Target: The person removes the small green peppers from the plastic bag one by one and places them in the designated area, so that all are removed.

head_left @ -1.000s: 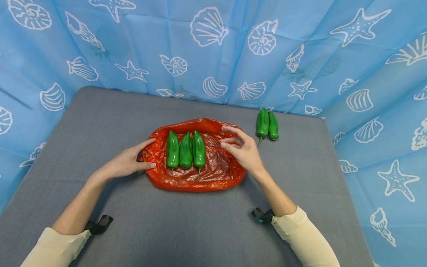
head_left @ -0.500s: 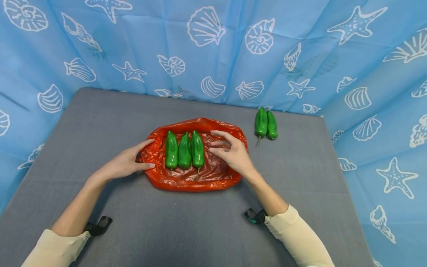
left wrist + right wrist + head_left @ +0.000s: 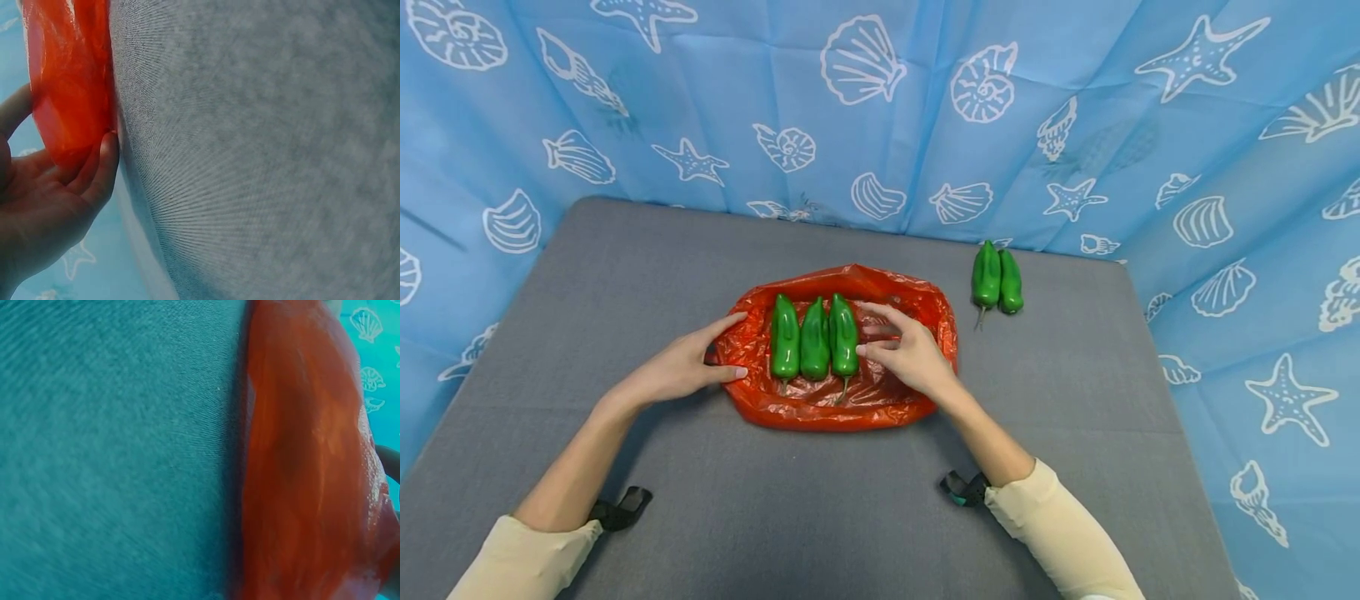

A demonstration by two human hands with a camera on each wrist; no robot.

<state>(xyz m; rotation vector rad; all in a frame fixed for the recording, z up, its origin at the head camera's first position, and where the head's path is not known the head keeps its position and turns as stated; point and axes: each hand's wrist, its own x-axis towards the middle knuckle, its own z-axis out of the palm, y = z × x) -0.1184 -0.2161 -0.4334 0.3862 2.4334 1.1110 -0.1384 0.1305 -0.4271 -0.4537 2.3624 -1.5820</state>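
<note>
Three glossy green peppers (image 3: 815,340) lie side by side in an opened red plastic bag (image 3: 842,417) with a rolled-out rim. My left hand (image 3: 681,362) holds the bag's left end, thumb and fingers to either side of the rim; the left wrist view shows its fingers (image 3: 100,169) round the red plastic. Over the bag's right half, my right hand (image 3: 910,354) has its thumb and fingers apart, tips close beside the rightmost pepper (image 3: 844,335). In the right wrist view the bag's side (image 3: 306,456) hides most of that hand.
Two more green peppers (image 3: 987,275) lie together at the table's back right. The grey table (image 3: 775,508) ends at a blue curtain (image 3: 820,75) with white shells and starfish, behind and to the right.
My right hand has moved left across the bag, from its right rim to beside the rightmost pepper. The left hand keeps its place, and the peppers lie as before.
</note>
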